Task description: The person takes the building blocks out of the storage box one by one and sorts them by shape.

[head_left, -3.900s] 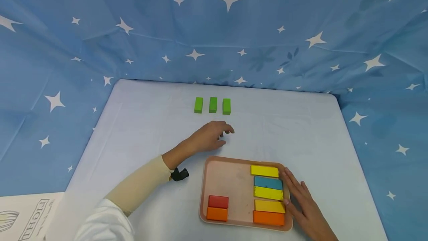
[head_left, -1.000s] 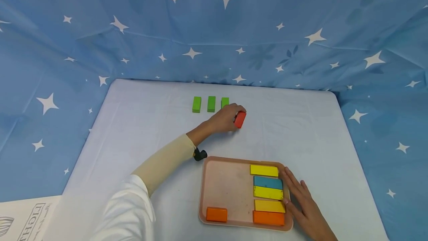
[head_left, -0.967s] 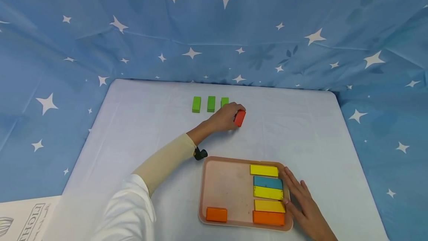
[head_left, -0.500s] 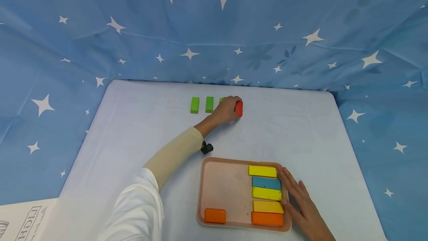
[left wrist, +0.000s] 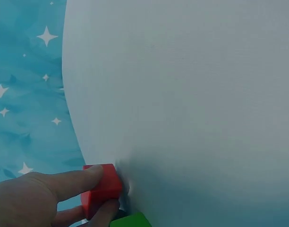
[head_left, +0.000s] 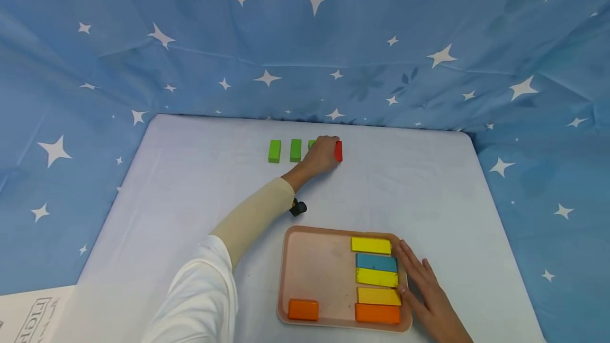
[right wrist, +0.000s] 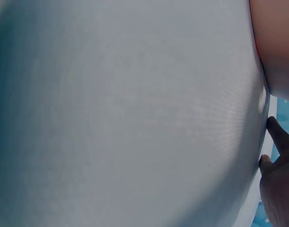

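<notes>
Pinching red block (head_left: 338, 151) in left hand (head_left: 321, 153), resting right hand (head_left: 431, 300) straight-fingered against tray (head_left: 316, 266), could nudge nearest green block (left wrist: 133, 221) by drifting left.

we see mostly a pale surface (right wrist: 135, 104), shadowed at left. at right, part of the right hand (right wrist: 280, 182) shows below a large form (right wrist: 279, 42) we cannot identify.

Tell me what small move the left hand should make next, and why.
Probably settle the red block onto the table: the left hand pinches it just past the right end of the row of green blocks, roughly in line with them. Whether it already touches the table, I can't tell.
</notes>
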Tool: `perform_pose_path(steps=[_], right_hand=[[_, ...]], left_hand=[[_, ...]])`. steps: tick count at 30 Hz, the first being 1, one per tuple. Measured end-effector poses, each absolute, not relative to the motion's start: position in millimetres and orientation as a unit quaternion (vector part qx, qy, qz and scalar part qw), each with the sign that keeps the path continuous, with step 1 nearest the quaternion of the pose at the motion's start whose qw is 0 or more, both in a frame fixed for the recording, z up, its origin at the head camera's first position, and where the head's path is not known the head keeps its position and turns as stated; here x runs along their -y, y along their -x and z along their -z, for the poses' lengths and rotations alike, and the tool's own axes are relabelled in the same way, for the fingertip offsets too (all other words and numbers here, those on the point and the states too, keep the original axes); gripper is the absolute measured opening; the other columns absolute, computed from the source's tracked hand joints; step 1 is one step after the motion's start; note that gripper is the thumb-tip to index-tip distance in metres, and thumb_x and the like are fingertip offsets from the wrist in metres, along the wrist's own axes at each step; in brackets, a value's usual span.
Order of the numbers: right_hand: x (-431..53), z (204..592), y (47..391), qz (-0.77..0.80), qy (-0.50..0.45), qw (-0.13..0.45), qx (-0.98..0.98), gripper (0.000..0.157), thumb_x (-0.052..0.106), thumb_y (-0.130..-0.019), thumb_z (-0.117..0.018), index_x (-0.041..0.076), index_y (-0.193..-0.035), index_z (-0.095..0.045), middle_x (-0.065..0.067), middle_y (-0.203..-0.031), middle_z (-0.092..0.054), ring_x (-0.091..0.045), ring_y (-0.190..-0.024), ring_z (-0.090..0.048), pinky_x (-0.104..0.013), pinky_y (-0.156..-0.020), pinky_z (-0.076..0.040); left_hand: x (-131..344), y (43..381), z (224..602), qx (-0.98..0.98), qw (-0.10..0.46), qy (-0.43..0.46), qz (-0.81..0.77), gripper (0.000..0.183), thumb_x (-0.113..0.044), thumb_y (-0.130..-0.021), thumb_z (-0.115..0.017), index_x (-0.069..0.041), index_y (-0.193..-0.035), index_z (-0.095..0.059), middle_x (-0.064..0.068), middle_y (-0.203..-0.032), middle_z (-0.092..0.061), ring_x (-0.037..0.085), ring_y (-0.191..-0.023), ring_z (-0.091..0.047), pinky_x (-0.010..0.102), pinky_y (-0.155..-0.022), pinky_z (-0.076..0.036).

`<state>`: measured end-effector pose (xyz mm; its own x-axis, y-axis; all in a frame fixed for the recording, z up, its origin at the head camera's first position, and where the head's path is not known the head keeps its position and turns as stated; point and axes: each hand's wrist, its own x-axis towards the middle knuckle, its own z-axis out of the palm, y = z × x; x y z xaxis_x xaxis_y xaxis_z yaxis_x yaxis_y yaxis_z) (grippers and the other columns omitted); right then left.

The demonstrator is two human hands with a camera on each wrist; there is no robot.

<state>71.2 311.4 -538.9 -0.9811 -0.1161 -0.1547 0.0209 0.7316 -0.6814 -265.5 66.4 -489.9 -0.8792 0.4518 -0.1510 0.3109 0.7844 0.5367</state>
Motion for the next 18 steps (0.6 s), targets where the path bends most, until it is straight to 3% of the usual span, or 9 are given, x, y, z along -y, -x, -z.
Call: perform_pose_path(steps=[12, 18], right_hand=[[-309.8, 537.8, -72.3, 0.362, 0.024, 0.090, -0.928, 0.068, 0.036, -0.107, -0.056, 0.036, -0.166, -0.022, 0.009, -0.176, -0.014, 0.011, -0.155, 0.001, -0.066, -0.125, 0.010], [-309.0, 536.1, -72.2, 0.352, 0.023, 0.088, -0.931, 0.069, 0.039, -0.107, -0.056, 0.037, -0.166, -0.022, 0.009, -0.176, -0.014, -0.007, -0.162, -0.005, -0.066, -0.125, 0.010]], left_hand=[[-71.7, 262.7, 489.1, -0.946, 0.149, -0.194, -0.215, 0.059, -0.011, -0.092, -0.075, 0.000, -0.147, -0.054, 0.014, -0.128, -0.065, 0.026, -0.115, -0.057, 0.036, -0.097, -0.056], [-70.0, 260.7, 489.1, -0.945, 0.145, -0.190, -0.222, 0.055, -0.010, -0.093, -0.074, 0.000, -0.144, -0.056, 0.013, -0.125, -0.065, 0.024, -0.114, -0.056, 0.035, -0.096, -0.055]])
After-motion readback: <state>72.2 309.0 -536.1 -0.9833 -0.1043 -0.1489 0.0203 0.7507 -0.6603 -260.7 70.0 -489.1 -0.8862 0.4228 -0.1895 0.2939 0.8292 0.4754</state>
